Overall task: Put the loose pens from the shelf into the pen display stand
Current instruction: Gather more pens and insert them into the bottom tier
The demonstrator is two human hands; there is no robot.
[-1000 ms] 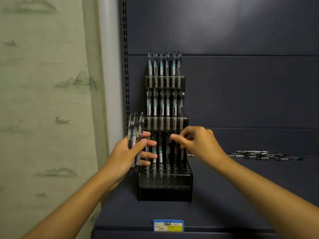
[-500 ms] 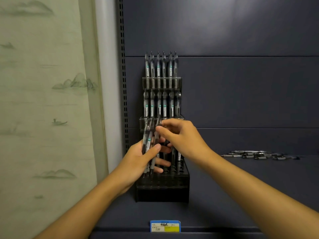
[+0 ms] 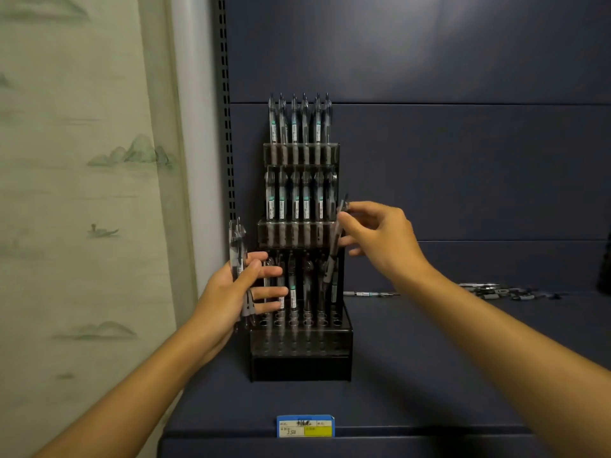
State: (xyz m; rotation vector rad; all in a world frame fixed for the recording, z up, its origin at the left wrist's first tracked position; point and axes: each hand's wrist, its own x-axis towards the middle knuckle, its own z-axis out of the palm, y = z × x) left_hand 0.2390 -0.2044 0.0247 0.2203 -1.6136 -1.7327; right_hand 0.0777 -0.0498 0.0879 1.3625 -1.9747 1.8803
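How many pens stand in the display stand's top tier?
6 pens, upright side by side in one row across the top tier of the pen display stand; others behind them may be hidden.

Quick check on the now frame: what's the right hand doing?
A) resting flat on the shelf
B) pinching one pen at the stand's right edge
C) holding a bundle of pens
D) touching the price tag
B: the right hand pinches a single pen, tilted along the right edge of the pen display stand, while the left hand grips the bundle of pens.
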